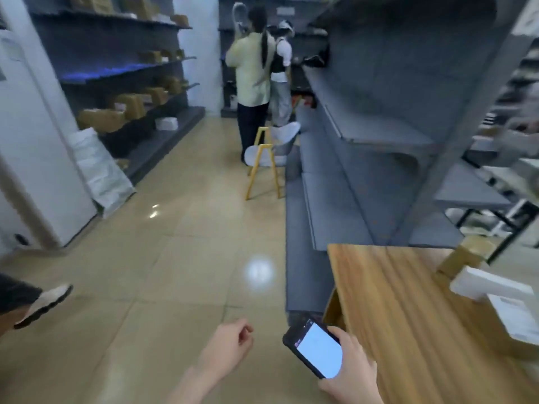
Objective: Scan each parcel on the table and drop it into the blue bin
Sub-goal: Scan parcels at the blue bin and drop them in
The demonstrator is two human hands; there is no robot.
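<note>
Our left hand [230, 344] hangs low in front of us, its bare forearm [189, 383] running up from the bottom edge of the view. The fingers are loosely curled toward the palm, the thumb lies near the index tip, and the hand holds nothing. Our right hand [351, 365] sits to its right, seen from the back, with fingers and thumb wrapped round the edges of a phone [319, 349] whose lit screen faces up toward us. The two hands are apart, not touching.
</note>
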